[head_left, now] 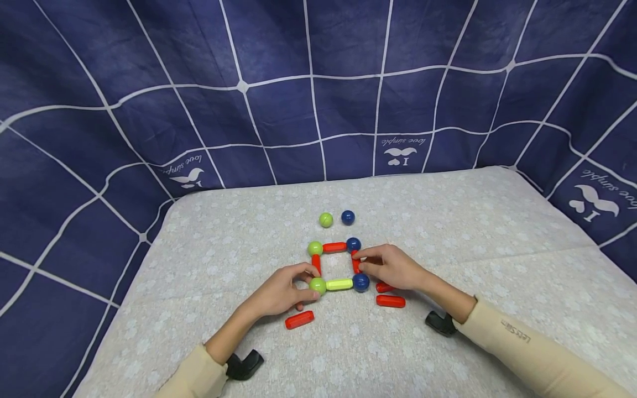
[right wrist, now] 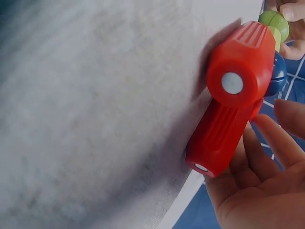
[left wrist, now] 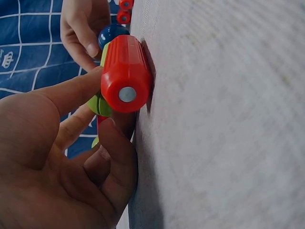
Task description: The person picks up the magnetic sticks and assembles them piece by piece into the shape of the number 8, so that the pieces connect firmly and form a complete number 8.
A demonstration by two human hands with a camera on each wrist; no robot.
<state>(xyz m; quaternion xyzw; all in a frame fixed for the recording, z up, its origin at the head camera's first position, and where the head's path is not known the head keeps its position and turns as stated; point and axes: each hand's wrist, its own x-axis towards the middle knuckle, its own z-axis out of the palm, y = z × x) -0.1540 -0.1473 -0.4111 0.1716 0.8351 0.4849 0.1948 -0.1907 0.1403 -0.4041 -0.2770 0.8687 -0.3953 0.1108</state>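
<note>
Red and yellow-green magnetic rods join green and blue balls into a four-sided frame lying on the cloth. My left hand [head_left: 280, 290] holds the near-left green ball [head_left: 317, 286] between thumb and fingers, with one finger by the left red rod [head_left: 316, 264]. On the other side, my right hand [head_left: 393, 266] pinches the right-hand red rod [head_left: 355, 262] between the far blue ball [head_left: 353, 244] and the near blue ball [head_left: 360, 282]. The yellow-green rod [head_left: 339, 284] forms the near side. Across the far side, a red rod [head_left: 334, 247] meets the far green ball [head_left: 315, 249].
Beyond the frame lie a loose green ball [head_left: 325, 220] and a loose blue ball [head_left: 348, 217]. One spare red rod [head_left: 299, 319] is close below my left hand. Two more, including this red rod [head_left: 390, 301], lie by my right hand. A blue gridded curtain [head_left: 278, 110] hangs behind.
</note>
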